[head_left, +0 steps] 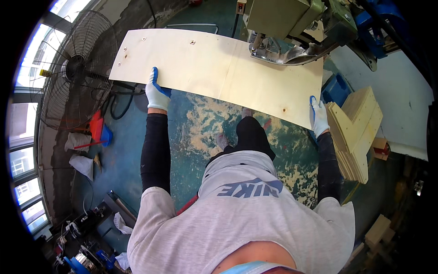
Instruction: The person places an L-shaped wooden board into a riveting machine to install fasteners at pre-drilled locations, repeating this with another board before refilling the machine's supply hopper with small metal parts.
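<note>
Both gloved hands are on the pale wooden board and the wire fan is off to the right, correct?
Not quite: the head view shows the wire fan off to the left. The left hand and right hand are indeed both on the pale wooden board.

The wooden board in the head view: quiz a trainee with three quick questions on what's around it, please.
1. True or false: the left hand and the right hand are both on the board.
2. Choose one. In the picture, the fan shows: A) right of the board; B) left of the board; C) between the hands.
3. Fill in: the stacked wood panels are nearer the ____ hand.

Key: 1. True. 2. B. 3. Right.
</note>
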Motion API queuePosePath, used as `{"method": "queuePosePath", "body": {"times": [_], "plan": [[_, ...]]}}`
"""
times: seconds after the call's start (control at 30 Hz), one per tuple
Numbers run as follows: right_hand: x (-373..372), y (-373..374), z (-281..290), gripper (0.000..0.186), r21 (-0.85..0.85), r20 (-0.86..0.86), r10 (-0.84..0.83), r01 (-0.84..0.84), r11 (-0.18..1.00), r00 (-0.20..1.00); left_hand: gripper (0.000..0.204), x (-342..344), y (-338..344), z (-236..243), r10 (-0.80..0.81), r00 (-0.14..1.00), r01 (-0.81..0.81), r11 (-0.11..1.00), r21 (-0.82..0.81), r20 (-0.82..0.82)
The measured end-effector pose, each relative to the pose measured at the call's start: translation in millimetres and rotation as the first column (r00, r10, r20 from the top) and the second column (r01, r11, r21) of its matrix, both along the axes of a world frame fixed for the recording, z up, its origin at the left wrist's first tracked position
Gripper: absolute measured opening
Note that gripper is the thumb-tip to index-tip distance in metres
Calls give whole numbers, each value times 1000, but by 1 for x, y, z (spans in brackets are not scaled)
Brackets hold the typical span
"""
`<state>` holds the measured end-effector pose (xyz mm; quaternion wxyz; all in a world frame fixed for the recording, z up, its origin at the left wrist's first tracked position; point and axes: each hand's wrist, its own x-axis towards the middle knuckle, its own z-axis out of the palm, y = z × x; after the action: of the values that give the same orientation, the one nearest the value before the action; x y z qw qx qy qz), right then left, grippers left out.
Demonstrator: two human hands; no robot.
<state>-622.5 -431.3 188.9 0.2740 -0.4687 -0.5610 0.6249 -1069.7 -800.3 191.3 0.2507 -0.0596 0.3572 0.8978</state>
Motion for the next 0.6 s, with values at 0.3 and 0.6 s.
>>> {"method": "queuePosePath", "body": {"times": [0.3, 0.6], "plan": [[-2, -11, 19, 31, 40, -26, -16, 17, 999, 1000, 40, -7, 11, 7, 19, 1000, -20, 997, -73, -8], [-16, 38, 38, 45, -114, -223, 77, -105, 988, 972, 37, 107, 48, -8, -126, 991, 110, 959, 261, 45]]}}
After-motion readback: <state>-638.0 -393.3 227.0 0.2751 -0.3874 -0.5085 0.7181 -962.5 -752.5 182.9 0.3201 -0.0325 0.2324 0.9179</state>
